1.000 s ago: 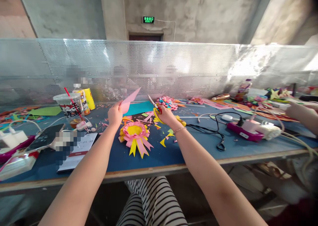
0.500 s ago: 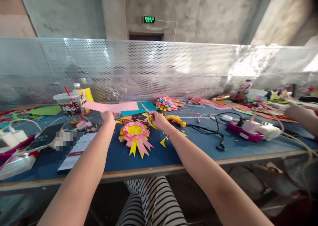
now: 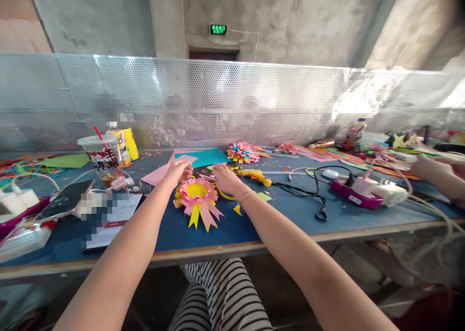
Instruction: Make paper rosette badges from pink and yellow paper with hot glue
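Note:
A pink-and-yellow paper rosette [image 3: 196, 195] with ribbon tails lies on the blue table in front of me. Just beyond it, my left hand [image 3: 178, 171] is closed, fingers bent inward, over a sheet of pink paper [image 3: 156, 175]. My right hand [image 3: 224, 180] is also closed, its fingertips turned towards the left hand among small paper scraps. What either hand pinches is too small to make out. Under the right hand shows the yellow handle of the scissors [image 3: 226, 196]; their blades are hidden. To its right lies a yellow glue gun [image 3: 256, 176].
Teal paper [image 3: 205, 157] and a multicoloured paper flower [image 3: 242, 152] lie behind. A plastic cup with straw [image 3: 100, 159], a phone [image 3: 116, 219] and a bottle stand or lie left. Cables and a purple power strip [image 3: 356, 195] are right, near another person's hand [image 3: 428, 167].
The pink sheet has gone from raised in my left hand to lying on the table. My right hand no longer holds the scissors up. Both hands have come closer together.

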### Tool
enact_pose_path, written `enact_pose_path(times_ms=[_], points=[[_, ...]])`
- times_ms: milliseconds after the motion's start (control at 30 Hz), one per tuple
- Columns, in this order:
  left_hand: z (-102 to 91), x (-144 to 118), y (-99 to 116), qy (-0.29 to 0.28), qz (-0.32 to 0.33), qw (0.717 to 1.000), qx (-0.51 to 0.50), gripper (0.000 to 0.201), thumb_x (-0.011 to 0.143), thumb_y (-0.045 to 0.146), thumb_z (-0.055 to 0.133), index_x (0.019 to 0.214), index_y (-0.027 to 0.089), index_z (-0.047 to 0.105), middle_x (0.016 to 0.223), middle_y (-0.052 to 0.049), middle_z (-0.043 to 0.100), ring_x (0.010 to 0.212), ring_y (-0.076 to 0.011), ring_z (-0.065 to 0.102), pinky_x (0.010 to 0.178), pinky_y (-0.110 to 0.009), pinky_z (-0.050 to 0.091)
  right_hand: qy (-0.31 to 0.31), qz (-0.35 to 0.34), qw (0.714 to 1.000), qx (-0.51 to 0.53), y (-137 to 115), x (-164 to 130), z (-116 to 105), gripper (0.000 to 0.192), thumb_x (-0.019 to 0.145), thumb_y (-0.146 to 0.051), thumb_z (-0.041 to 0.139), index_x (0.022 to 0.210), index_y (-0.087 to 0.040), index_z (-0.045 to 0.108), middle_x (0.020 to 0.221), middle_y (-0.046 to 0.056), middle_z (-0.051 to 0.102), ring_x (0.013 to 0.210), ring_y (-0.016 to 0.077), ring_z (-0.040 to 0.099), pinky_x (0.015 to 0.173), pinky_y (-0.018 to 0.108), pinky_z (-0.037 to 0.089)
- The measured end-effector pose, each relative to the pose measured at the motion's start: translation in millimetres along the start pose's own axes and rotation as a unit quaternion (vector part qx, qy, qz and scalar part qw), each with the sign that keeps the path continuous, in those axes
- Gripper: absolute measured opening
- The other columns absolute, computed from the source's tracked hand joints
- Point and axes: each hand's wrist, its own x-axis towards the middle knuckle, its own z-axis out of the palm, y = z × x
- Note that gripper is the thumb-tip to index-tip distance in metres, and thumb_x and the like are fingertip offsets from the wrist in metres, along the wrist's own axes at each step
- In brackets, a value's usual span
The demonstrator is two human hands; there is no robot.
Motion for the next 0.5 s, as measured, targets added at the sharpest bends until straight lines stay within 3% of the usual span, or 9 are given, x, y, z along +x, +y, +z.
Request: enact_pose_path(times_ms=[133,267,500], points=[[4.4,-5.4,5.7,0.025,0.045,0.996,0.068,0.012,0.079,0.020,0.052,0.072,0.014,0.059,0.061,-0.001,0.061,0.043,-0.0069,0.052,0.046,-0.019,0.041,-0.031,-0.008,0.999,0.036,0.1,7.5,14.8,0.040,0.086,-0.012,0.041,0.124,-0.009,0.054,0.123,0.017,0.056,0.114,0.0233,0.048,0.099,0.035,0.033],[7.2,-8.5,8.8,0.014,0.074,0.992,0.105,0.012,0.079,0.017,0.051,0.070,0.014,0.058,0.056,0.001,0.057,0.042,-0.0067,0.051,0.044,-0.017,0.039,-0.046,-0.029,0.997,0.051,3.1,10.6,20.8,0.046,0.085,-0.012,0.041,0.129,-0.017,0.053,0.125,0.012,0.058,0.116,0.0222,0.049,0.099,0.034,0.033],[9.2,-3.8,3.8,0.007,0.094,0.990,0.107,0.011,0.077,0.017,0.051,0.068,0.015,0.056,0.055,0.001,0.057,0.042,-0.0079,0.051,0.043,-0.019,0.038,-0.052,0.002,0.997,0.049,1.1,11.2,20.5,0.039,0.083,-0.013,0.043,0.119,-0.011,0.060,0.123,0.015,0.059,0.117,0.0250,0.050,0.096,0.033,0.036]])
